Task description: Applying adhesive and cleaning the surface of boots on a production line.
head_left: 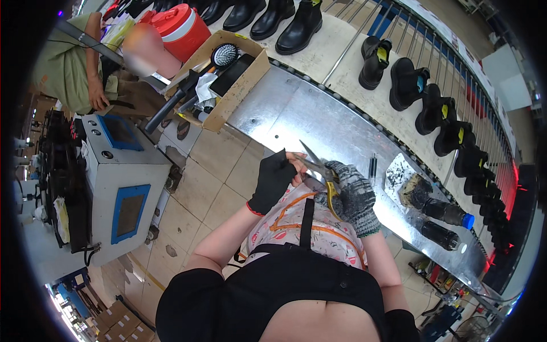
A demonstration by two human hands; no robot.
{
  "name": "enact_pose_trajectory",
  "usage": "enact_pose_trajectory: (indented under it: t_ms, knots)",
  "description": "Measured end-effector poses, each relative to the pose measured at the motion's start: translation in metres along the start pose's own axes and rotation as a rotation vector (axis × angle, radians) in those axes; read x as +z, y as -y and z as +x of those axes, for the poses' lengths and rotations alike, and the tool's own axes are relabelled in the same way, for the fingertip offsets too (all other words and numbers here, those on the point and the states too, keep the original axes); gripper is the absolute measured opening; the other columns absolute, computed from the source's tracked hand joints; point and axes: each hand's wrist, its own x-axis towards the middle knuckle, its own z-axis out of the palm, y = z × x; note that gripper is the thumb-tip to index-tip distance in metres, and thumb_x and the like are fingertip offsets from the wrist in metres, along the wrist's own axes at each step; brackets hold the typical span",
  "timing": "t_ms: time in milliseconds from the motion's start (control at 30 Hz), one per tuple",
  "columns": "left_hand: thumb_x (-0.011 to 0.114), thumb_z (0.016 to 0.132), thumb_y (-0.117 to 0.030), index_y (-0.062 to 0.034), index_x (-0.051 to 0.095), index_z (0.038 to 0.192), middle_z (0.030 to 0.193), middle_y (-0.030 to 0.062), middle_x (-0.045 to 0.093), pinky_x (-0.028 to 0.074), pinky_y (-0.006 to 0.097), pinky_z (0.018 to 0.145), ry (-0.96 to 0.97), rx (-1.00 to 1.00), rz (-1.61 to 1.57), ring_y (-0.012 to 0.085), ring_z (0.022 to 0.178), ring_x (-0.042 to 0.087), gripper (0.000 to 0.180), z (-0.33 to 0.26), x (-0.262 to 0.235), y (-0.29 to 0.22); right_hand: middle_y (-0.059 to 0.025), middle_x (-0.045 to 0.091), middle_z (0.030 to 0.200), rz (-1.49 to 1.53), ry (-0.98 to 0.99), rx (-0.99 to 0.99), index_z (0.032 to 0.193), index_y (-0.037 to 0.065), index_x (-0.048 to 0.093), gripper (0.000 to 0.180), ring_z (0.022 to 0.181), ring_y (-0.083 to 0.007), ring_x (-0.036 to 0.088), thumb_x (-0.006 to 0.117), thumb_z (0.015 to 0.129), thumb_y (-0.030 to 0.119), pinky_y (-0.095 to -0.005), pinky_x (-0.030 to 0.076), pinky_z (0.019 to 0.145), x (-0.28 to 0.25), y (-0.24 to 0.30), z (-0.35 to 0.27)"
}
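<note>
My right hand (354,199), in a grey speckled knit glove, grips a pair of scissors (330,191) with yellow and black handles. The blades are spread apart and point toward my left hand (272,181). That hand wears a black glove with bare fingertips, which are pinched together beside the lower blade. Whatever lies between those fingertips is too small to make out. Both hands are in front of my patterned apron (296,219), at the near edge of the metal worktable (279,114).
A cardboard box (250,77) with a hairbrush (224,55) and tools stands at the table's left end. Dark bottles (441,211) and stained paper (397,174) lie right. Black boots (299,28) and shoes line the conveyor (347,74) beyond. A person (68,62) stands far left behind a machine (99,171).
</note>
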Motion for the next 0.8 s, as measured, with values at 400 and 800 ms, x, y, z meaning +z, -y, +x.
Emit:
enact_pose_trajectory:
  t_ms: [400,800]
  knots:
    - [0.059,0.083,-0.004,0.0046,0.059,0.089,0.073,0.0091,0.064,0.044,0.021,0.046,-0.061,-0.026,0.127,0.0084,0.052,0.055,0.010,-0.003,0.004,0.001,-0.0153,0.061,0.089,-0.006,-0.109,-0.005,0.114,0.010,0.056,0.055,0.078,-0.0311,0.061,0.074,0.069,0.036,-0.0383,0.049,0.066,0.010,0.006,-0.003]
    - [0.060,0.084,-0.005,0.0024,0.060,0.091,0.074,0.0066,0.064,0.045,0.020,0.048,-0.063,0.011,0.179,0.0071,0.053,0.056,0.011,-0.002,-0.001,0.013,-0.0178,0.063,0.090,-0.031,0.046,0.040,0.118,0.006,0.055,0.048,0.078,-0.0302,0.064,0.065,0.077,0.030,-0.0369,0.052,0.066,0.013,0.002,-0.004]
